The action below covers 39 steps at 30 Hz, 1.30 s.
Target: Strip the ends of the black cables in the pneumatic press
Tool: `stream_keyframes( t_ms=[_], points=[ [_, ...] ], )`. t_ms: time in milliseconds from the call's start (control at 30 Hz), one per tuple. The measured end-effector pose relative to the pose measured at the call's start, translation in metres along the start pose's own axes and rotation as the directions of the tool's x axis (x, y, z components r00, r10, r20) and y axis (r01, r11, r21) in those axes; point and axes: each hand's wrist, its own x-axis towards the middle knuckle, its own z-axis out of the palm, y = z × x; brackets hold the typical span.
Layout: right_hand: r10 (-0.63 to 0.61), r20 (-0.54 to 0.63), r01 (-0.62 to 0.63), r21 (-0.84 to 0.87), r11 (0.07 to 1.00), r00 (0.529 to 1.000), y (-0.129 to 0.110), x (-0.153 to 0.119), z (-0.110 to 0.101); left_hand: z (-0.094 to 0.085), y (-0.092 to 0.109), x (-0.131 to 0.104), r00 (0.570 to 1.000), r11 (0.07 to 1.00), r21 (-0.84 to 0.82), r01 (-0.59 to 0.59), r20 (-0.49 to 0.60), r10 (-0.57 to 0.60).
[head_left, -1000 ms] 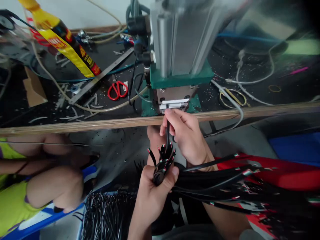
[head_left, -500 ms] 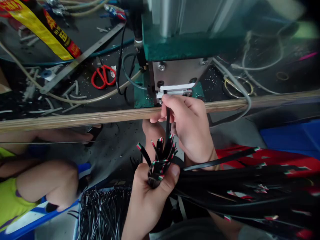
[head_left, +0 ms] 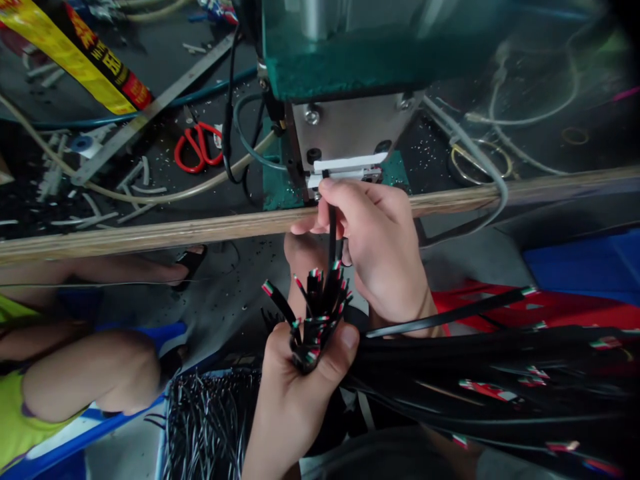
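Observation:
My left hand [head_left: 305, 387] is closed around a bundle of black cables [head_left: 320, 307], whose ends show short red, green and white wires. Between the thumb and fingers of my right hand [head_left: 380, 240] is a single black cable [head_left: 333, 233]. Its upper end reaches the metal jaw [head_left: 345, 175] of a green bench machine [head_left: 340, 67]; my fingertips hide part of that end. More black cables [head_left: 490, 373] lie in a thick bunch to the right of my hands, with coloured wire tips showing.
The bench's wooden edge [head_left: 150, 240] runs below the machine. On the bench are red-handled scissors [head_left: 197, 148], a steel ruler [head_left: 155, 110], a yellow bag [head_left: 75, 53] and tubing offcuts. A bin of black cables [head_left: 210, 420] stands below. Another person's leg [head_left: 90, 367] is at left.
The camera view has shifted slightly, so the machine and bench appear a little higher and further left. Both hands keep their grip, with the single cable still at the jaw.

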Motion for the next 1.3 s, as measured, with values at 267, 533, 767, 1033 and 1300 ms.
stream_keyframes(
  t_ms=[267, 533, 767, 1033, 1300],
  points=[
    [0.014, 0.006, -0.014, -0.057, 0.998, 1.0, 0.0, 0.004, 0.0, 0.0, 0.003, 0.0, 0.999, 1.0, -0.016, 0.023, 0.035, -0.022],
    [0.018, 0.018, -0.017, -0.02, 1.0, 1.0, 0.0, 0.001, -0.001, 0.003, 0.007, -0.003, 0.996, 0.996, -0.009, 0.089, 0.01, -0.089],
    [-0.085, 0.083, 0.089, -0.036, 0.995, 0.993, 0.006, -0.002, -0.006, -0.007, -0.003, 0.0, 0.997, 0.997, 0.048, 0.057, 0.047, -0.06],
    [-0.176, 0.159, 0.17, 0.048, 0.984, 0.971, 0.011, -0.022, -0.016, -0.007, -0.026, -0.015, 0.981, 0.993, 0.081, 0.081, -0.183, -0.065],
    [-0.351, 0.332, 0.305, 0.184, 0.935, 0.876, 0.005, -0.042, -0.034, -0.006, -0.024, -0.023, 0.986, 0.995, 0.098, 0.003, -0.169, 0.013]
  ],
)
